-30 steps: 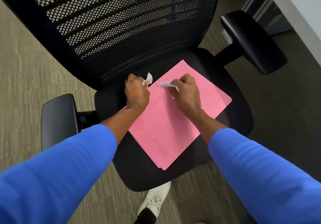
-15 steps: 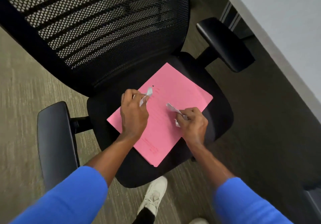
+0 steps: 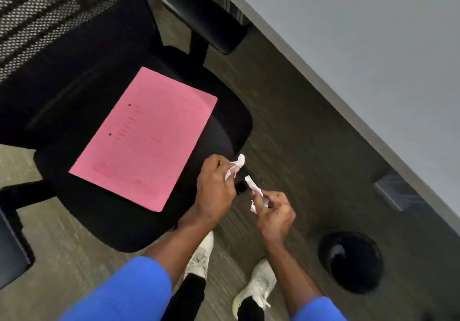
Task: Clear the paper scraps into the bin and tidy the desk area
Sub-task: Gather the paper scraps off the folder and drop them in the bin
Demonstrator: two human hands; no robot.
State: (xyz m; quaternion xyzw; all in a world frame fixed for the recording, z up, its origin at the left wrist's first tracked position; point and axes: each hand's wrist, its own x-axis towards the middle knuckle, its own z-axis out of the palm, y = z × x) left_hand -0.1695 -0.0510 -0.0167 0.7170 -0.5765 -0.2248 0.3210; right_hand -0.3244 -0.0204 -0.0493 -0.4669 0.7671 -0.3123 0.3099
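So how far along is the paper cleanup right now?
Done: no scraps show on the pink folder on the chair. In hand: the left hand and right hand each hold white paper scraps in a closed grip, over the floor. Left: dropping them into the black bin by the desk, then probably dealing with the folder.

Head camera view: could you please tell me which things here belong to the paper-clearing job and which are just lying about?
Part of the job:
- white paper scraps, one in the left hand, one in the right hand
- round black bin

Just there:
- pink paper folder
- black mesh office chair
- grey desk
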